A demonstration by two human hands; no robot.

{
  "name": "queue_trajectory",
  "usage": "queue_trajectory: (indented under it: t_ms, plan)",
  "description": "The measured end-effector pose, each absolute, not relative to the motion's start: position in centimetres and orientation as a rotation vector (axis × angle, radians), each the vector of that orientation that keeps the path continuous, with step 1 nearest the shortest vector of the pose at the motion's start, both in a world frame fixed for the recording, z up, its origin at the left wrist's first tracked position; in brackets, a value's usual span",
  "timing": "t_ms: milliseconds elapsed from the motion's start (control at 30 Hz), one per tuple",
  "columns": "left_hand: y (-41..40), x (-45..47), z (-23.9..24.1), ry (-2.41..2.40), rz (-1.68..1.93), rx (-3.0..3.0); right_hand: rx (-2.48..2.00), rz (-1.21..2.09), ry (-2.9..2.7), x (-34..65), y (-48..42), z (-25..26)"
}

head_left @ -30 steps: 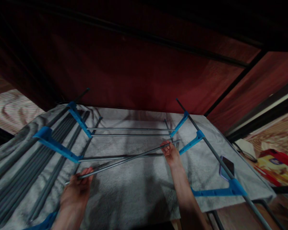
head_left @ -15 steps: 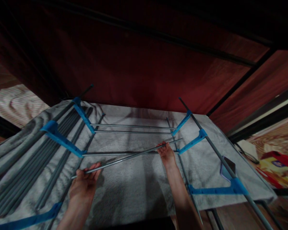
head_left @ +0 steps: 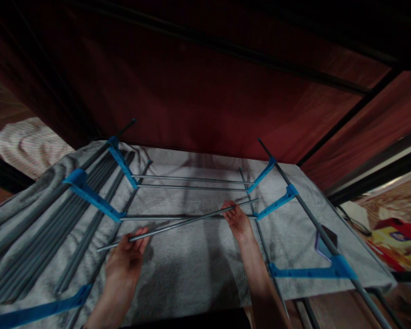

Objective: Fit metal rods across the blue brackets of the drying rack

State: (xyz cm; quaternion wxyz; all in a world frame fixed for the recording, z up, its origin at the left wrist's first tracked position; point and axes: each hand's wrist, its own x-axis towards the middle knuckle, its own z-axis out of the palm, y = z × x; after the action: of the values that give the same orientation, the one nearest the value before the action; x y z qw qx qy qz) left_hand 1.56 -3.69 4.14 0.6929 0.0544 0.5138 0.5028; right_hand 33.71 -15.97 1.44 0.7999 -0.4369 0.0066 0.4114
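A thin grey metal rod (head_left: 181, 223) slants across the middle, its left end lower than its right. My left hand (head_left: 128, 253) grips it near the left end, with a short length sticking out past the thumb. Farther along, my right hand (head_left: 235, 218) holds the rod near its right end with curled fingers. Around it stands a rack frame of grey tubes and blue plastic brackets (head_left: 94, 197). Just beyond the held rod, a crossbar (head_left: 171, 218) spans between a left and a right bracket. Two more crossbars (head_left: 192, 187) join the far brackets.
Several loose grey tubes (head_left: 55, 228) lie side by side at the left on the grey blanket (head_left: 188, 265). A phone-like object (head_left: 324, 246) rests beneath the right tube. At far right is a red and yellow package (head_left: 399, 242). A dark red panel (head_left: 198, 105) rises behind.
My left hand has shifted slightly right along the rod, so more of its left end shows. My right hand has hardly moved. The view has shifted a little.
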Motion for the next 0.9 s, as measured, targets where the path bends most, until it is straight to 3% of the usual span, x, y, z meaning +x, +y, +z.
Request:
queue_trajectory:
  t_ms: [900]
  plan:
    - [-4.8, 3.0, 5.8, 1.14, 1.026, 0.151, -0.994, 0.802, -0.067, 31.5, -19.8, 0.8]
